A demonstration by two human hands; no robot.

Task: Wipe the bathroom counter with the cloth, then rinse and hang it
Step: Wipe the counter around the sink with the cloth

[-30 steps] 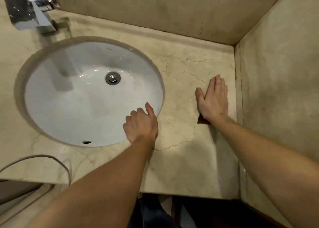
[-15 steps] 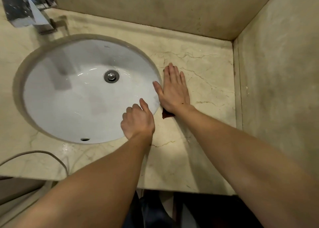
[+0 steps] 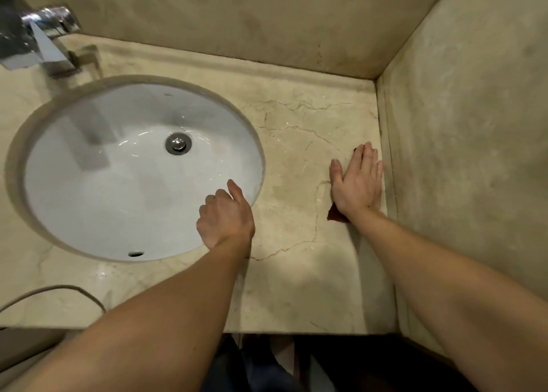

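Note:
My right hand (image 3: 357, 181) lies flat, fingers together, on the beige marble counter (image 3: 296, 288) close to the right wall. It presses down on a dark red cloth (image 3: 335, 214), of which only a corner shows by the wrist and a speck by the fingertips. My left hand (image 3: 226, 216) rests loosely curled on the right rim of the white oval sink (image 3: 103, 184), thumb out, with nothing in it. A wet sheen shows on the counter between sink and cloth.
A chrome faucet (image 3: 41, 41) stands at the back left, above the basin with its metal drain (image 3: 178, 144). Stone walls close the back and the right side (image 3: 474, 154). A thin cable (image 3: 59, 289) curves over the counter's front left edge.
My right hand slid the cloth from near the right wall to the sink rim, then back right to the wall. My left hand has stayed on the sink rim.

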